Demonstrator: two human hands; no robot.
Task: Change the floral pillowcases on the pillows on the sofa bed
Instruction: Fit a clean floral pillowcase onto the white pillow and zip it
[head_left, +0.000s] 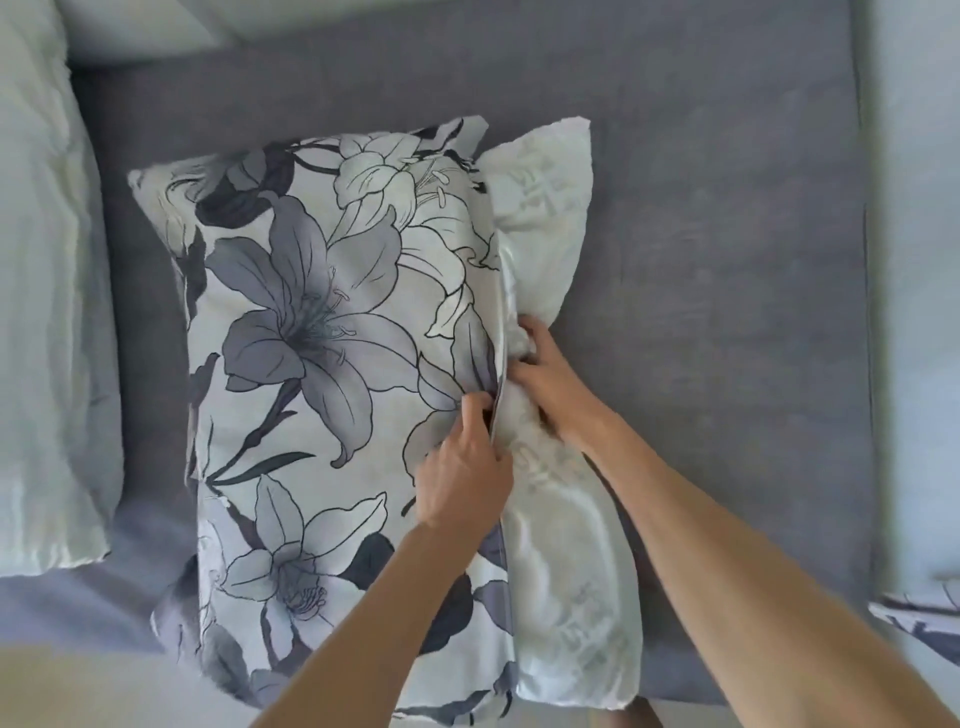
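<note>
Head view: hands (511, 415) on floral pillowcase (322, 338) opening

I see the grey sofa bed (701, 260) filling most of my view. On its middle lies a pillow (561, 234), mostly inside a floral pillowcase (322, 322), its white right side sticking out. A pale bare pillow (47, 312) lies along the left edge, well apart from the first. At the right edge, a corner of another floral piece (919, 623) just shows.
</note>
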